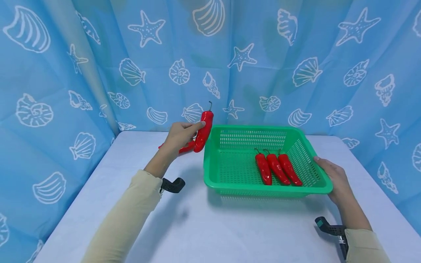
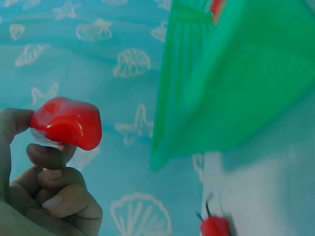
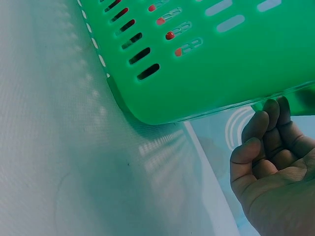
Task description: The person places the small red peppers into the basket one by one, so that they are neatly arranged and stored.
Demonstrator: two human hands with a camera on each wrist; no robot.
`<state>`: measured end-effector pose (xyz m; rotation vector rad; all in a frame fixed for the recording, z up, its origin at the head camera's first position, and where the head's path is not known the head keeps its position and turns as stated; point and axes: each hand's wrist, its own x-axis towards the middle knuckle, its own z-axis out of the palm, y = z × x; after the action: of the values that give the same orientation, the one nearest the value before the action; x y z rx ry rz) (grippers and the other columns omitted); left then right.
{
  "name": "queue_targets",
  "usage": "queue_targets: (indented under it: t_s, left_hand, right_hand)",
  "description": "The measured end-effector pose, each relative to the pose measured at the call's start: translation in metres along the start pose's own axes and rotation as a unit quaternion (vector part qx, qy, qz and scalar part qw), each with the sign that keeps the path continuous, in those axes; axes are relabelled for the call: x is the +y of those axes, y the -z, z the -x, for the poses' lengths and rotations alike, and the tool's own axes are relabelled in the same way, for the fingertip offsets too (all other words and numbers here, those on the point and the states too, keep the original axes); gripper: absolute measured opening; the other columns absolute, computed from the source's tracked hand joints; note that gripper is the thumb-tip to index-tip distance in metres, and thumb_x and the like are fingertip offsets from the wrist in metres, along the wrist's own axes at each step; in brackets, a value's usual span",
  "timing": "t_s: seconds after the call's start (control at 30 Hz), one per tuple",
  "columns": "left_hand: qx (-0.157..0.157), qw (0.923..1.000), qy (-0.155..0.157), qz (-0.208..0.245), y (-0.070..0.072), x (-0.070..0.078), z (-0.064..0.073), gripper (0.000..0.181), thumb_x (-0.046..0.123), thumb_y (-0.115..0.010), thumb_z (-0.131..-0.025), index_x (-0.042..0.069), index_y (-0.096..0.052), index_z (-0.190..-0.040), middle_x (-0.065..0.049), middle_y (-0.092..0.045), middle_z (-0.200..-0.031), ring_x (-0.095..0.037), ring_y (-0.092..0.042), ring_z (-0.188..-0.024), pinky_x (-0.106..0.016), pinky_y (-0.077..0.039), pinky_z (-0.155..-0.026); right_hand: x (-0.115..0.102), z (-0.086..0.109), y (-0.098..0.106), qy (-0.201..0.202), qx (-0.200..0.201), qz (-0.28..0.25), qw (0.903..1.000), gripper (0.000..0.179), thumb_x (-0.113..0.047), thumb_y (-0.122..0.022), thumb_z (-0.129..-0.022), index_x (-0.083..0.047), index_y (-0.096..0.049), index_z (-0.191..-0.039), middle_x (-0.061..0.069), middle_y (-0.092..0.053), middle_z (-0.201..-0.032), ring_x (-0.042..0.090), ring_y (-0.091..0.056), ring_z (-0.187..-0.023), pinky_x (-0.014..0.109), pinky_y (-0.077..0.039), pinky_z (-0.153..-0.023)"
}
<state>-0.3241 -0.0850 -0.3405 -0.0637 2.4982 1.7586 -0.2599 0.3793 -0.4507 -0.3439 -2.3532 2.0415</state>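
My left hand [image 1: 180, 138] pinches a red chili pepper [image 1: 204, 131] between thumb and fingers, stem up, just left of the green basket. From the left wrist view the pepper [image 2: 66, 123] shows end-on, with the other fingers [image 2: 69, 199] curled below it. At the basket's right side, my right hand [image 1: 334, 180] grips the rim, thumb on top. In the right wrist view its fingers [image 3: 258, 125] are bent up against the rim's edge. Three red peppers [image 1: 276, 168] lie side by side in the right half of the green basket [image 1: 269, 189], which tilts toward me.
Behind the left hand, more red pepper [image 1: 186, 148] shows on the white tabletop [image 1: 230, 230], partly hidden. A blue curtain [image 1: 243, 91] with white shell and starfish prints hangs along the back and sides. Black camera mounts [image 1: 173, 185] sit on both wrists.
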Motion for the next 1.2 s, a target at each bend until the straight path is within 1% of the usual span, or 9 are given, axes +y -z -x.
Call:
queue_targets:
  t_s: [0.13,0.27,0.37,0.5,0.63,0.73,0.9,1.1,1.2]
  left_hand:
    - [-0.010,0.9999,-0.012,0.005,-0.018,0.013,0.000,0.045,0.043,-0.078,-0.084,0.010,-0.068,-0.114,-0.009,-0.063,-0.096,-0.025,-0.057,-0.081,-0.028,-0.049,-0.060]
    - [-0.023,0.9995,-0.018,0.010,-0.036,0.023,0.001,0.043,0.042,-0.079,-0.084,0.011,-0.069,-0.113,-0.007,-0.063,-0.097,-0.026,-0.058,-0.086,-0.033,-0.050,-0.067]
    - [-0.036,0.9990,-0.016,0.023,-0.048,0.029,0.001,0.042,0.040,-0.079,-0.084,0.009,-0.070,-0.112,-0.009,-0.064,-0.100,-0.025,-0.058,-0.087,-0.034,-0.050,-0.071]
    - [-0.043,0.9985,-0.011,0.032,-0.063,0.032,0.001,0.041,0.040,-0.078,-0.085,0.007,-0.069,-0.107,-0.012,-0.064,-0.098,-0.023,-0.058,-0.083,-0.031,-0.049,-0.066]
    - [-0.045,0.9984,-0.008,0.034,-0.078,0.032,0.000,0.038,0.042,-0.077,-0.086,0.007,-0.069,-0.099,-0.011,-0.063,-0.094,-0.022,-0.057,-0.079,-0.029,-0.048,-0.061]
    - [-0.046,0.9981,-0.004,0.039,-0.089,0.030,-0.003,0.037,0.043,-0.074,-0.087,0.007,-0.069,-0.088,-0.011,-0.061,-0.085,-0.019,-0.054,-0.069,-0.027,-0.045,-0.056]
    - [-0.041,0.9962,0.013,0.076,-0.104,0.025,-0.007,0.039,0.045,-0.073,-0.088,0.010,-0.064,-0.074,-0.007,-0.056,-0.074,-0.015,-0.045,-0.057,-0.028,-0.039,-0.052]
    - [-0.044,0.9947,0.038,0.085,-0.119,0.014,-0.013,0.043,0.046,-0.070,-0.091,0.011,-0.058,-0.068,-0.003,-0.052,-0.068,-0.014,-0.040,-0.054,-0.030,-0.034,-0.052]
    - [-0.051,0.9929,0.053,0.094,-0.126,0.010,-0.015,0.043,0.044,-0.069,-0.091,0.012,-0.055,-0.066,0.000,-0.049,-0.064,-0.015,-0.038,-0.054,-0.029,-0.031,-0.050]
  right_hand:
    - [-0.001,0.001,-0.001,0.003,0.001,0.003,1.0000,0.090,-0.058,-0.056,-0.096,0.003,-0.025,-0.155,-0.020,-0.067,-0.093,0.003,-0.070,-0.081,0.028,-0.058,-0.069]
    - [-0.001,0.001,-0.001,0.006,0.007,0.019,0.9998,0.090,-0.060,-0.055,-0.096,0.002,-0.027,-0.155,-0.020,-0.066,-0.094,0.002,-0.070,-0.082,0.027,-0.058,-0.069]
    - [-0.002,0.001,-0.002,0.006,0.007,0.024,0.9997,0.090,-0.061,-0.054,-0.095,0.002,-0.028,-0.155,-0.020,-0.065,-0.096,0.001,-0.069,-0.083,0.027,-0.058,-0.070]
    - [-0.002,0.001,-0.002,0.007,0.005,0.013,0.9999,0.089,-0.059,-0.055,-0.096,0.002,-0.029,-0.154,-0.019,-0.065,-0.097,0.001,-0.069,-0.083,0.027,-0.058,-0.070]
    - [-0.001,0.001,-0.001,0.007,0.004,0.002,1.0000,0.088,-0.058,-0.056,-0.096,0.003,-0.030,-0.154,-0.019,-0.066,-0.095,0.001,-0.070,-0.082,0.027,-0.058,-0.070]
    - [-0.001,0.001,-0.001,0.006,0.004,0.004,1.0000,0.088,-0.058,-0.056,-0.096,0.002,-0.030,-0.154,-0.020,-0.065,-0.095,0.001,-0.069,-0.082,0.027,-0.058,-0.070]
    - [-0.002,0.001,0.000,0.004,0.004,0.015,0.9999,0.090,-0.060,-0.055,-0.095,0.002,-0.030,-0.154,-0.019,-0.066,-0.095,0.002,-0.070,-0.082,0.027,-0.058,-0.070]
    - [-0.001,0.000,0.001,-0.002,0.005,0.020,0.9998,0.090,-0.062,-0.055,-0.094,0.001,-0.031,-0.154,-0.019,-0.066,-0.093,0.003,-0.070,-0.082,0.028,-0.058,-0.070]
    - [-0.001,-0.001,0.001,0.003,0.007,0.038,0.9992,0.090,-0.062,-0.053,-0.095,0.002,-0.031,-0.154,-0.021,-0.066,-0.092,0.003,-0.070,-0.082,0.029,-0.058,-0.070]
